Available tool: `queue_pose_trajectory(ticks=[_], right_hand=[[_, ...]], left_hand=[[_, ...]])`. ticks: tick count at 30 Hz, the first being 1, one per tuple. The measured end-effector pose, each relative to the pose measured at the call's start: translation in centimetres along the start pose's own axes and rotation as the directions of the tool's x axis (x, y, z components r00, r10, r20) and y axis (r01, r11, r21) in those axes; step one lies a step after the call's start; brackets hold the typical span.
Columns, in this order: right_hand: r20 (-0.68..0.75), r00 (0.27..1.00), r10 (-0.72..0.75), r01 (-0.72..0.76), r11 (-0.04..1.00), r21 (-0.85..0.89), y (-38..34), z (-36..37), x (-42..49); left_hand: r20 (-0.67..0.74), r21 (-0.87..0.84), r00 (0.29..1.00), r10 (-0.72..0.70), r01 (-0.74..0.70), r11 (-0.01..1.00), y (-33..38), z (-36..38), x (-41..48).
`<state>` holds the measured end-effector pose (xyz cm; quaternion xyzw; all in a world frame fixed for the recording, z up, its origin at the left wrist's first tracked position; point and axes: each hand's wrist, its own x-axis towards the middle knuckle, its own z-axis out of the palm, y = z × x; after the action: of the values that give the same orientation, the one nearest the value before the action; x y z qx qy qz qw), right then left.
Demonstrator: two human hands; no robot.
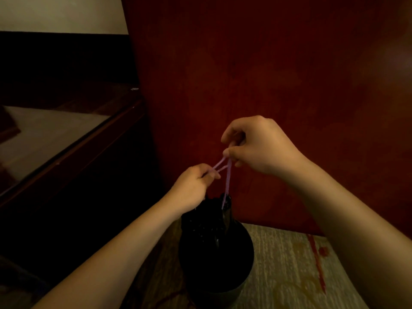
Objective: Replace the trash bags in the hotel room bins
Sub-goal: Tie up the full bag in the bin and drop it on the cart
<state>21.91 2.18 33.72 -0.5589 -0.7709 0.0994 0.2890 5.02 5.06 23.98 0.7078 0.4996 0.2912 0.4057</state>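
The fingers (pixel 213 172) of the left hand (pixel 191 186) are pinched shut on one end of a thin pale-purple plastic drawstring (pixel 226 186), while those of the right hand (pixel 256 146), held higher and to the right, are closed on the other strands, so the cord forms a small crossing between the two hands. Below them the drawstring runs down into the gathered mouth of a black plastic trash bag (pixel 207 217), which is puckered into a narrow neck and stands up out of a dark round bin (pixel 216 264); the bin sits on a pale patterned carpet (pixel 285 264) close against a dark red wall panel (pixel 267 63), with a dark wooden bed frame (pixel 73 148) off to the left. By the look of it, the step in hand is tying off the used bag before it leaves the bin. The next move probably calls for drawing the crossed strands tight into a knot, keeping the neck closed, then lifting the bag straight up and clear so that a fresh liner can go in; none is in view
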Motion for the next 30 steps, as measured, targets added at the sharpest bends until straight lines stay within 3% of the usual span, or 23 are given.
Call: queue_pose_trajectory(ticks=[4,6,8,13,16,20,23,26,30], right_hand=[[0.028,0.991,-0.128,0.129,0.991,-0.046,-1.3,1.8,0.1],[0.005,0.990,-0.144,0.144,0.988,-0.055,-1.0,2.5,0.3],[-0.028,0.992,-0.119,0.117,0.991,-0.058,0.0,2.8,0.5],[0.185,0.983,-0.018,0.056,0.977,-0.205,2.3,3.8,-0.8],[0.185,0.983,0.011,0.031,0.975,-0.218,3.0,4.3,-2.0],[0.148,0.987,0.059,-0.055,0.998,-0.026,3.4,4.8,-3.1],[0.200,0.969,0.147,-0.186,0.964,0.190,3.5,5.7,-4.1],[0.310,0.932,0.190,-0.281,0.917,0.282,3.8,6.8,-4.8],[0.333,0.930,0.157,-0.216,0.965,0.149,5.1,7.4,-4.8]], left_hand=[[0.354,-0.024,0.935,-0.012,0.022,0.999,0.9,-0.1,-0.2],[0.333,-0.029,0.942,0.038,-0.030,0.999,1.1,0.2,-0.4],[0.264,-0.087,0.964,0.009,0.015,0.996,0.9,0.0,-0.2],[0.316,-0.206,0.947,-0.052,0.122,0.971,-0.8,-1.1,0.5],[0.345,-0.263,0.936,-0.070,0.168,0.950,-1.3,-1.1,0.7],[0.349,-0.341,0.931,-0.110,0.235,0.910,-1.6,-1.7,0.9],[0.325,-0.383,0.937,-0.131,0.257,0.887,-1.6,-2.4,0.9],[0.281,-0.329,0.947,-0.153,0.245,0.912,-1.7,-2.6,1.0],[0.162,-0.073,0.987,-0.023,0.035,0.997,-1.8,-2.3,0.9]])
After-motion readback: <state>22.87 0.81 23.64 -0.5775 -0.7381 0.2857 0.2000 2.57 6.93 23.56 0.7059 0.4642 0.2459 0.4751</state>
